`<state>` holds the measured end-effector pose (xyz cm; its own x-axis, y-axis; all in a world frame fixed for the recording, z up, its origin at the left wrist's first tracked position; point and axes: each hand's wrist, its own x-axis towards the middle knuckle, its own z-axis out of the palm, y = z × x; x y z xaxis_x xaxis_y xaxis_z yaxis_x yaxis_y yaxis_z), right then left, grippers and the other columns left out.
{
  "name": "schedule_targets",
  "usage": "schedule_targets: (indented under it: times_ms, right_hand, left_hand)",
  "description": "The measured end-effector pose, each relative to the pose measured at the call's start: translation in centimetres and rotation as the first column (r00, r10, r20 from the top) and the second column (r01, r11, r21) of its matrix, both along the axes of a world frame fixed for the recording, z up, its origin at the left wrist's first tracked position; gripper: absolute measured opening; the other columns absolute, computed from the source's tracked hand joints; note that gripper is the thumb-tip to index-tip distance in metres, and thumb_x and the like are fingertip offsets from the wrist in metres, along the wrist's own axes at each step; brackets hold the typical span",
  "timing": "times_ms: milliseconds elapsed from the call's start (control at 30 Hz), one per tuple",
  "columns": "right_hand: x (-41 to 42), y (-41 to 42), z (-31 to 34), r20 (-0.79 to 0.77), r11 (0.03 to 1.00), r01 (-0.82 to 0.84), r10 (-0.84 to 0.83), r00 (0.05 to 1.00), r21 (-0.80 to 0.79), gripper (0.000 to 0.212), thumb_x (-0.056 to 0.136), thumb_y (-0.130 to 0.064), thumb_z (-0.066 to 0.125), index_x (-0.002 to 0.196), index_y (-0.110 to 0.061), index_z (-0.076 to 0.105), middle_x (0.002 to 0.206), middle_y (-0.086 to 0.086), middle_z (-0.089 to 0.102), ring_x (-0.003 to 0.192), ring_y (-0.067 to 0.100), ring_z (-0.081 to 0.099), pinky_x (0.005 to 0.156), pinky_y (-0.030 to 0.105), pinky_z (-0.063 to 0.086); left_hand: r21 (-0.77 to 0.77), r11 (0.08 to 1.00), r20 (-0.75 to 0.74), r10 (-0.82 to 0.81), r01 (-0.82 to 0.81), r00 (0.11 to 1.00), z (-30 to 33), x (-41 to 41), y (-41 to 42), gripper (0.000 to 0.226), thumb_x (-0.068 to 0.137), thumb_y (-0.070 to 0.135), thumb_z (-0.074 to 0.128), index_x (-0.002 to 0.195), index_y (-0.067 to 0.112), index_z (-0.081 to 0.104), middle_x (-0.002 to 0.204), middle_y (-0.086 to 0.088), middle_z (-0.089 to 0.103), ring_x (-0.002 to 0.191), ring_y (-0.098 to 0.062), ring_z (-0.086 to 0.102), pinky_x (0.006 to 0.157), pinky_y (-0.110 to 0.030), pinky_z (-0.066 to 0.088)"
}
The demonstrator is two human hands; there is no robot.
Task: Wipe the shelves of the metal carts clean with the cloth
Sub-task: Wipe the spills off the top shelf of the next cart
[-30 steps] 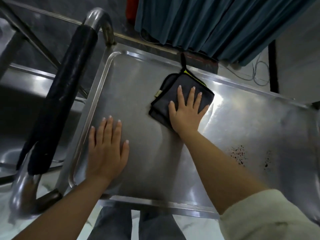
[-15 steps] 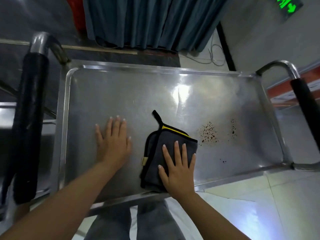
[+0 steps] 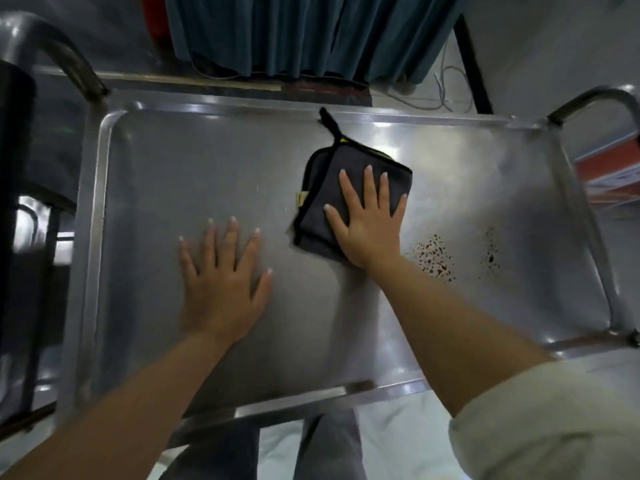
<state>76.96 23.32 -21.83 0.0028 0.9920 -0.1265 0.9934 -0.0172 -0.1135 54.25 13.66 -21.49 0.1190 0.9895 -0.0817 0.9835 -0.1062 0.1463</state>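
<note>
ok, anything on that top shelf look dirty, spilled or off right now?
Yes. Two patches of dark specks mark the shelf on its right side, the smaller one further right. They sit just right of the cloth under the right hand, so not yet wiped. Left hand rests flat on bare metal.

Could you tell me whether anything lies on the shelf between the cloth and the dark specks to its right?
Nothing visible does: bare metal of the shelf separates the cloth, pressed under the right hand, from the specks.
</note>
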Motion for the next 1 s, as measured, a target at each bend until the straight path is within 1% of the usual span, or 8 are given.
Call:
schedule_targets:
  times_ms: [200, 300, 433, 500, 633, 700, 833, 1000]
  right_hand:
    - [1.8, 4.1, 0.5, -0.025, 0.999, -0.041, 0.04, 0.999, -0.016, 0.071, 0.086, -0.073, 0.011, 0.15, -0.042, 0.003, 0.161, 0.001, -0.007, 0.147, 0.026, -0.013, 0.112, 0.059, -0.011]
    - [3.4, 0.9, 1.0, -0.02, 0.996, -0.079, 0.079, 0.997, -0.03, 0.07, 0.089, -0.068, 0.014, 0.151, -0.039, 0.002, 0.161, 0.002, -0.008, 0.146, 0.027, -0.015, 0.113, 0.059, -0.01]
    - [6.8, -6.9, 1.3, -0.003, 0.994, -0.114, 0.114, 0.994, -0.004, 0.069, 0.092, -0.065, 0.02, 0.153, -0.034, 0.008, 0.161, 0.007, -0.001, 0.147, 0.03, -0.008, 0.113, 0.062, -0.002]
    - [9.1, -11.0, 1.0, 0.018, 0.99, -0.142, 0.142, 0.99, -0.006, 0.069, 0.093, -0.064, 0.023, 0.153, -0.031, 0.012, 0.161, 0.009, 0.003, 0.147, 0.032, -0.003, 0.113, 0.064, 0.003]
    - [12.7, -14.3, 0.7, 0.047, 0.968, -0.248, 0.249, 0.967, -0.033, 0.072, 0.093, -0.064, 0.025, 0.153, -0.026, 0.015, 0.161, 0.011, 0.007, 0.147, 0.035, 0.002, 0.11, 0.066, 0.011]
    - [13.6, -13.1, 0.9, 0.021, 0.945, -0.326, 0.326, 0.945, -0.029, 0.072, 0.093, -0.065, 0.026, 0.153, -0.027, 0.016, 0.161, 0.011, 0.008, 0.147, 0.034, 0.002, 0.111, 0.066, 0.01]
    - [15.0, -7.6, 0.8, -0.018, 0.89, -0.455, 0.455, 0.89, 0.021, 0.071, 0.091, -0.065, 0.033, 0.151, -0.03, 0.022, 0.16, 0.008, 0.011, 0.148, 0.03, 0.002, 0.111, 0.065, 0.012]
    - [15.2, 2.7, 0.5, 0.008, 0.93, -0.368, 0.368, 0.93, -0.01, 0.07, 0.089, -0.068, 0.024, 0.151, -0.04, 0.008, 0.162, 0.001, 0.0, 0.148, 0.025, -0.007, 0.113, 0.06, 0.001]
  left_hand:
    - [-0.015, 0.999, -0.068, -0.037, 0.036, 0.997, 1.0, 1.3, 1.1, 0.065, 0.091, 0.045, 0.03, 0.144, 0.009, 0.04, 0.151, -0.02, 0.033, 0.139, -0.04, 0.029, 0.11, -0.063, 0.019]
    - [-0.104, 0.987, -0.086, 0.118, -0.126, 0.989, 1.9, 4.7, 2.2, 0.07, 0.09, 0.045, 0.032, 0.146, 0.002, 0.033, 0.152, -0.024, 0.027, 0.139, -0.045, 0.022, 0.11, -0.065, 0.017]
    - [-0.165, 0.91, -0.023, 0.381, -0.38, 0.924, 1.8, 10.8, 4.8, 0.076, 0.092, 0.046, 0.04, 0.15, 0.004, 0.014, 0.157, -0.024, 0.006, 0.144, -0.045, -0.002, 0.11, -0.068, 0.0]
    - [-0.177, 0.873, 0.015, 0.464, -0.454, 0.886, 1.5, 13.0, 5.4, 0.078, 0.091, 0.046, 0.042, 0.15, 0.003, 0.014, 0.157, -0.026, 0.006, 0.144, -0.044, -0.005, 0.107, -0.072, -0.004]
    - [-0.058, 0.896, 0.016, 0.442, -0.44, 0.897, -0.1, 14.1, 5.0, 0.07, 0.09, 0.045, 0.036, 0.147, 0.005, 0.026, 0.154, -0.025, 0.02, 0.145, -0.038, 0.01, 0.1, -0.077, -0.001]
    - [-0.018, 0.903, 0.025, 0.429, -0.428, 0.903, -0.5, 14.0, 5.0, 0.067, 0.09, 0.046, 0.032, 0.146, 0.008, 0.03, 0.153, -0.024, 0.023, 0.144, -0.039, 0.013, 0.103, -0.075, 0.0]
    - [0.085, 0.961, 0.075, 0.258, -0.264, 0.963, -1.2, 14.0, 5.7, 0.058, 0.091, 0.04, 0.031, 0.143, 0.015, 0.039, 0.152, -0.021, 0.029, 0.141, -0.036, 0.023, 0.111, -0.066, 0.005]
    - [0.143, 0.946, 0.08, 0.283, -0.292, 0.956, -1.0, 14.1, 6.8, 0.056, 0.09, 0.039, 0.036, 0.141, 0.016, 0.044, 0.15, -0.021, 0.032, 0.14, -0.034, 0.026, 0.112, -0.061, 0.006]
